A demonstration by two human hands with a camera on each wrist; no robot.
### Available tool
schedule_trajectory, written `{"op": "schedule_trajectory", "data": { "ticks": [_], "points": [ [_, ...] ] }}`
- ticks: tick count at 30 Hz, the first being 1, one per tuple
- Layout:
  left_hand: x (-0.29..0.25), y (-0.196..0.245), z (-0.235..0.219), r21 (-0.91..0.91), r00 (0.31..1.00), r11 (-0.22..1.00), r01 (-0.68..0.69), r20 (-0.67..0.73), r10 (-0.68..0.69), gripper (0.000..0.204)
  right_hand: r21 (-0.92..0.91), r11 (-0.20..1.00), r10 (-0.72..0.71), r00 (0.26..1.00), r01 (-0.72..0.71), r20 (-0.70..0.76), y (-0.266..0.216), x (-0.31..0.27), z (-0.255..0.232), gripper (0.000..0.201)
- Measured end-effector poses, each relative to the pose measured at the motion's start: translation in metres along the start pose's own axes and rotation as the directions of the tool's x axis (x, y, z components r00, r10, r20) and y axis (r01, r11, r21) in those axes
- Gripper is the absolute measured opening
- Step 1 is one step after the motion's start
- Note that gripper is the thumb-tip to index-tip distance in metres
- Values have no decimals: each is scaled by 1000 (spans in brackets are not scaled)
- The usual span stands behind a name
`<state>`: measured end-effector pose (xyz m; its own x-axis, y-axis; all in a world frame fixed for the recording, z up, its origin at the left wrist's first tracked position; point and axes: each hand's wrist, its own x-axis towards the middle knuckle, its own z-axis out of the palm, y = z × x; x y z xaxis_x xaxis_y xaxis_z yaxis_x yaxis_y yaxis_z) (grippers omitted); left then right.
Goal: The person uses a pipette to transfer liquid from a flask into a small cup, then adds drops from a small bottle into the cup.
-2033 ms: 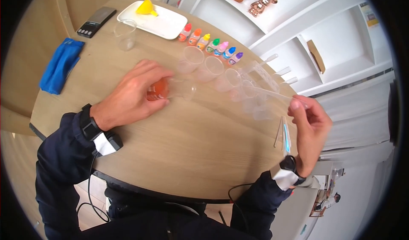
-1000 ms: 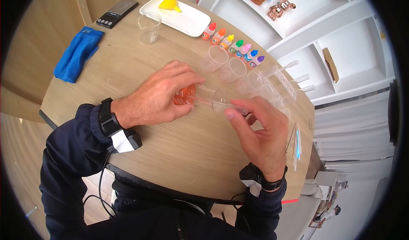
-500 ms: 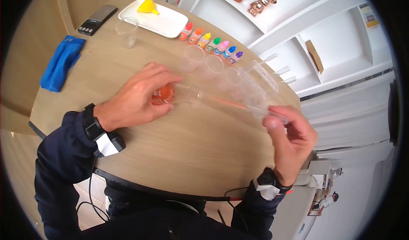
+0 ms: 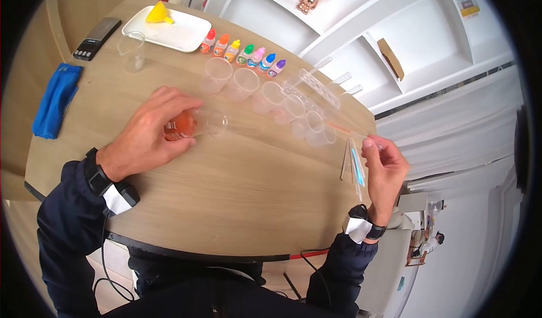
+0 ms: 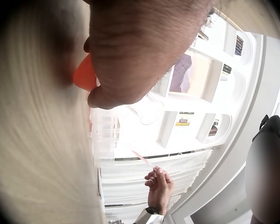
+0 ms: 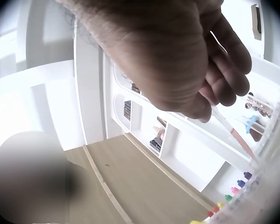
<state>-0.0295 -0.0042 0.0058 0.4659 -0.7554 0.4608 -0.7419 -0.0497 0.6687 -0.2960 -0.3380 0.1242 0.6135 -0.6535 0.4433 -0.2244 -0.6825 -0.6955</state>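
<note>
My left hand [image 4: 148,130] is wrapped round the body of a clear conical flask [image 4: 182,125] holding orange liquid, its neck pointing right in the head view. In the left wrist view the orange liquid [image 5: 85,74] shows beside the fingers. My right hand [image 4: 387,175] pinches the bulb end of a clear plastic dropper pipette [image 4: 339,128]. Orange liquid fills part of the pipette's stem [image 6: 241,141] in the right wrist view. The pipette's tip points left, over the far-right end of a row of clear plastic cups [image 4: 246,85].
Dropper bottles with coloured caps [image 4: 245,55] line up behind the cups. A rack [image 4: 319,89] with several pipettes stands at the right. Thin sticks [image 4: 354,165] lie near my right hand. Farther left are a beaker [image 4: 133,52], white tray [image 4: 180,34], yellow funnel [image 4: 159,14], scale [image 4: 97,38] and blue cloth [image 4: 56,100].
The pipette went to the flask's mouth, then drew away to the right with orange liquid in it and now reaches the cups. My left hand keeps its grip on the flask.
</note>
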Motion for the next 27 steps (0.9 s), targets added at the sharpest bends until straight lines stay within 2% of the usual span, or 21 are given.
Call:
{"op": "schedule_trajectory", "data": {
  "ticks": [7, 13, 19, 23, 27],
  "points": [
    [-1, 0, -1, 29, 1000, 999, -15, 6, 15, 62, -18, 1000, -14, 998, 15, 54, 17, 3, 7, 20],
    [0, 0, 0, 36, 1000, 999, -18, -2, 18, 61, -92, 996, 16, 1000, -15, 10, 14, 3, 9, 22],
    [-2, -5, -1, 32, 999, 999, -30, -11, 31, 58, 70, 998, 4, 999, 0, -49, -17, -16, 8, 21],
    [-3, -7, 0, 41, 999, 998, -38, -15, 39, 57, 218, 976, -39, 999, 30, 36, -51, -40, 21, 19],
    [-2, -6, 1, 37, 998, 998, -57, -22, 58, 56, 250, 966, -97, 989, 66, 111, -73, -52, 38, 22]
  ]
}}
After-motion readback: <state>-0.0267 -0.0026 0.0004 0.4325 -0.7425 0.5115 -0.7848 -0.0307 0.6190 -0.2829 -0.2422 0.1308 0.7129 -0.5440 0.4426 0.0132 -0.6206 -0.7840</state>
